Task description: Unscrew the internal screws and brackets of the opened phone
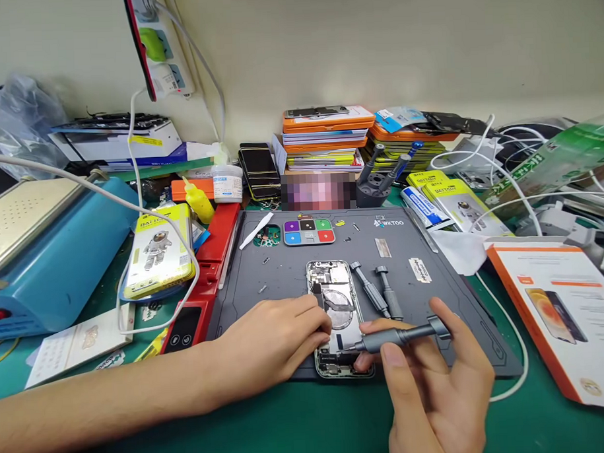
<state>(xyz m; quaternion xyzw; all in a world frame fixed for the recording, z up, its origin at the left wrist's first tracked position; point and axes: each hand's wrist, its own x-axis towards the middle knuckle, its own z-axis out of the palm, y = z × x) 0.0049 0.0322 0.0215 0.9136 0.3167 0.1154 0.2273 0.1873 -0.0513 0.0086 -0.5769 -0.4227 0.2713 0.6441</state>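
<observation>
An opened phone [354, 327], its inner parts exposed, lies on the dark grey mat near the front edge. My right hand [436, 387] grips a grey screwdriver [399, 337], held nearly level, its thin tip over the lower part of the phone. My left hand [286, 329] rests at the phone's left side with its fingers curled together over the edge. Whatever those fingers pinch is hidden. Two more grey screwdrivers, one of them the left screwdriver [369, 290] and the other the right screwdriver [389, 293], lie just right of the phone.
The work mat [284, 280] carries a coloured screw tray [309, 231], white tweezers [256, 230] and small metal pieces. A blue machine [85, 260] and yellow battery boxes [159, 251] stand left. A driver holder [374, 184] sits behind; a white phone box [563, 316] lies right.
</observation>
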